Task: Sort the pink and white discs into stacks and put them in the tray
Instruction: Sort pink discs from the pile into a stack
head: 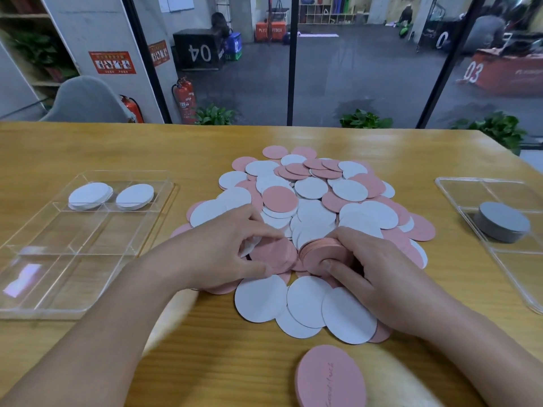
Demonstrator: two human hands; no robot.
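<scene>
My right hand grips a pink disc stack (held on edge). My left hand pinches one pink disc over the mixed pile.

Left hand fingers curled pinching, right hand curled gripping, forearms converging

Table: wood, smooth, satin sheen. Discs: matt, pink and white, felt-like. Left tray, right tray: clear glossy plastic.
</scene>
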